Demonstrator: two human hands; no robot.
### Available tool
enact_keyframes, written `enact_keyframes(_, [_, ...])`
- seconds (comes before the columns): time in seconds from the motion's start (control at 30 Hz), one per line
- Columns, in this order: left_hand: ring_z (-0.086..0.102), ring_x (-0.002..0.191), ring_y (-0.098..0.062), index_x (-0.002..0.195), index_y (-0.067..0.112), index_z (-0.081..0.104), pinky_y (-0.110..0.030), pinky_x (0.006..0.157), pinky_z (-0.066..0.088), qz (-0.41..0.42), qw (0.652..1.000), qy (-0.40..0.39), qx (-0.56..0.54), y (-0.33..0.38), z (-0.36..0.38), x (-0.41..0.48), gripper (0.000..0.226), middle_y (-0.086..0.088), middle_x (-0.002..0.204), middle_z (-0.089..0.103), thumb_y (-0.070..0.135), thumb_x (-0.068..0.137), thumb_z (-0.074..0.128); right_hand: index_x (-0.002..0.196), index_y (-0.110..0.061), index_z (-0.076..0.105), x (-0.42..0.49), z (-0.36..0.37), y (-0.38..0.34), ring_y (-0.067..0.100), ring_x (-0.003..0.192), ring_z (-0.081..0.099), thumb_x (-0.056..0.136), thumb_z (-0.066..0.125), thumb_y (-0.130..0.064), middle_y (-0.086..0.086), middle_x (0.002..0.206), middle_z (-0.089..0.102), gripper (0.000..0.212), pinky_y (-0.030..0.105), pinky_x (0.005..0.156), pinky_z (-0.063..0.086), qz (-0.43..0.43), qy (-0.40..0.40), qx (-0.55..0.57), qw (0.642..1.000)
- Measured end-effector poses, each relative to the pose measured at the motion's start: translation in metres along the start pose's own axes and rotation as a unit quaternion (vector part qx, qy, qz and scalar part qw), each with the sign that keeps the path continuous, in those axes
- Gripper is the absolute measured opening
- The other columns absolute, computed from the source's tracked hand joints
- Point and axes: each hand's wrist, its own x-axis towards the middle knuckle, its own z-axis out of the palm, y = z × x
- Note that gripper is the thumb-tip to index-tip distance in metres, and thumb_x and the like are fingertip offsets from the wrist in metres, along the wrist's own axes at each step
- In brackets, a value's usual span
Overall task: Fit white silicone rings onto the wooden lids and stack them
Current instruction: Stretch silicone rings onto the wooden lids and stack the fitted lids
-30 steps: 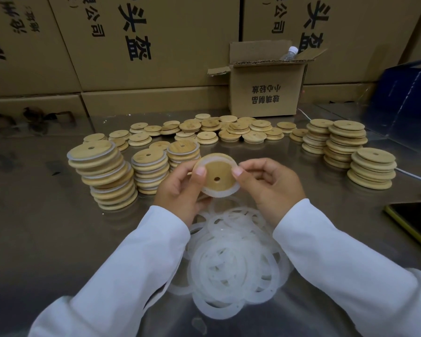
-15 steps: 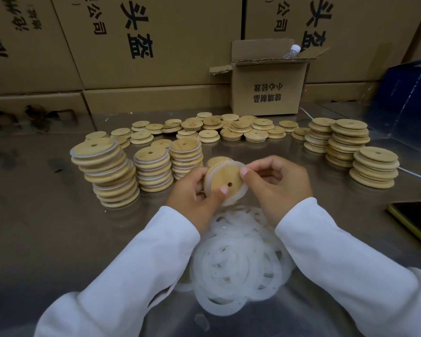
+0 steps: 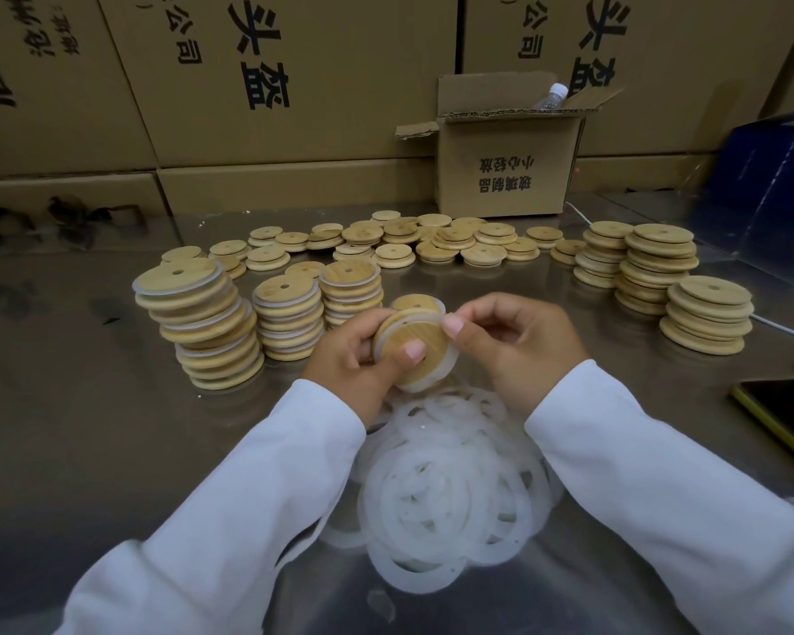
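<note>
My left hand [image 3: 358, 355] grips a round wooden lid [image 3: 413, 348], thumb pressed on its face. A white silicone ring [image 3: 450, 364] sits round the lid's edge, and my right hand [image 3: 514, 341] pinches that ring at the lid's upper right. Another lid lies just behind the held one. A heap of loose white rings [image 3: 450, 492] lies on the table below my hands. Three stacks of lids with white rings [image 3: 202, 323] stand to the left. Stacks of bare lids [image 3: 661, 272] stand to the right, and several loose lids [image 3: 413, 242] lie further back.
An open small cardboard box [image 3: 505, 162] with a bottle in it stands behind the lids, before a wall of large cartons [image 3: 294, 84]. A dark blue box [image 3: 771, 185] is at the right. A phone with a yellow edge [image 3: 784, 414] lies at the right table edge.
The lid has turned from facing me upright to tilted flat and dropped lower. My left thumb moved onto its face; the right hand kept pinching the ring.
</note>
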Motion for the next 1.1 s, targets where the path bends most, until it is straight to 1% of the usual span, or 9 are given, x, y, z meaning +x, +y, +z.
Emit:
enact_keyframes(0.17, [0.068,0.071,-0.016,0.093,0.023,0.065,-0.029,0.054,0.056,-0.001,0.999,-0.024,-0.043,0.007,-0.003,0.001,0.025,0.001,0.076,0.072,0.021,0.071,0.075,0.068,-0.024,0.067,0.003,-0.007,-0.006,-0.001,0.064,0.058,0.080,0.068,-0.021,-0.010,0.069,0.066,0.012,0.011,0.065,0.047,0.002,-0.024,-0.016,1.000])
enact_keyframes(0.27, [0.069,0.075,-0.013,0.098,0.020,0.064,-0.024,0.056,0.054,-0.021,0.995,-0.035,-0.093,0.010,-0.003,0.001,0.032,0.001,0.078,0.072,0.023,0.066,0.065,0.069,-0.025,0.067,0.004,-0.010,-0.010,-0.004,0.064,0.058,0.079,0.069,-0.022,-0.011,0.069,0.066,0.010,0.008,0.063,0.046,-0.007,-0.026,-0.023,0.999])
enact_keyframes(0.4, [0.069,0.075,-0.014,0.101,0.015,0.064,-0.022,0.055,0.053,-0.030,0.992,-0.038,-0.121,0.011,-0.002,-0.001,0.036,0.000,0.078,0.072,0.021,0.066,0.062,0.068,-0.026,0.067,0.002,-0.010,-0.011,-0.005,0.062,0.058,0.079,0.069,-0.023,-0.012,0.066,0.066,0.012,0.006,0.060,0.045,-0.020,-0.017,-0.036,0.999])
enact_keyframes(0.53, [0.069,0.073,-0.019,0.099,0.013,0.065,-0.026,0.053,0.054,-0.019,0.994,-0.009,-0.104,0.007,-0.001,-0.003,0.033,-0.005,0.078,0.072,0.019,0.066,0.065,0.066,-0.023,0.067,-0.002,-0.005,-0.006,-0.005,0.058,0.059,0.077,0.071,-0.018,-0.016,0.059,0.066,0.013,0.005,0.054,0.043,-0.011,0.003,0.002,1.000])
enact_keyframes(0.63, [0.068,0.078,-0.024,0.096,0.014,0.065,-0.033,0.061,0.058,-0.020,0.996,0.020,-0.081,0.002,0.001,-0.002,0.020,-0.008,0.081,0.072,0.009,0.076,0.065,0.069,-0.021,0.068,-0.006,-0.001,-0.001,-0.002,0.062,0.062,0.075,0.073,-0.015,-0.012,0.064,0.069,0.010,0.007,0.057,0.045,0.000,0.012,0.043,0.999])
enact_keyframes(0.73, [0.069,0.078,-0.022,0.092,0.016,0.065,-0.034,0.063,0.059,-0.031,0.994,0.041,-0.093,0.001,0.002,-0.002,0.015,-0.005,0.077,0.072,0.010,0.078,0.066,0.074,-0.023,0.067,-0.008,0.001,0.002,0.000,0.071,0.064,0.074,0.074,-0.022,-0.010,0.073,0.069,0.007,0.012,0.066,0.050,-0.021,0.032,-0.002,0.999])
enact_keyframes(0.87, [0.070,0.073,-0.020,0.088,0.015,0.065,-0.033,0.057,0.058,-0.036,0.992,0.050,-0.114,0.002,0.004,-0.002,0.011,-0.003,0.074,0.072,0.008,0.079,0.064,0.072,-0.025,0.066,-0.009,0.003,0.003,-0.002,0.072,0.062,0.076,0.070,-0.025,-0.014,0.071,0.067,0.006,0.015,0.070,0.051,-0.057,0.061,-0.068,0.994])
enact_keyframes(0.97, [0.068,0.076,-0.023,0.086,0.017,0.065,-0.040,0.067,0.058,-0.027,0.995,0.049,-0.077,0.001,0.007,-0.001,0.012,-0.002,0.075,0.072,0.006,0.080,0.064,0.072,-0.025,0.063,-0.010,0.002,0.004,-0.004,0.073,0.060,0.080,0.067,-0.024,-0.017,0.068,0.064,0.009,0.012,0.067,0.049,-0.079,0.067,-0.114,0.988])
enact_keyframes(1.1, [0.067,0.079,-0.026,0.082,0.022,0.067,-0.041,0.075,0.055,-0.014,0.998,0.045,-0.038,0.000,0.005,-0.001,0.015,-0.004,0.075,0.071,0.008,0.082,0.063,0.067,-0.028,0.060,-0.010,0.003,0.005,-0.005,0.075,0.058,0.081,0.066,-0.021,-0.019,0.066,0.061,0.017,0.010,0.066,0.045,-0.083,0.045,-0.144,0.985])
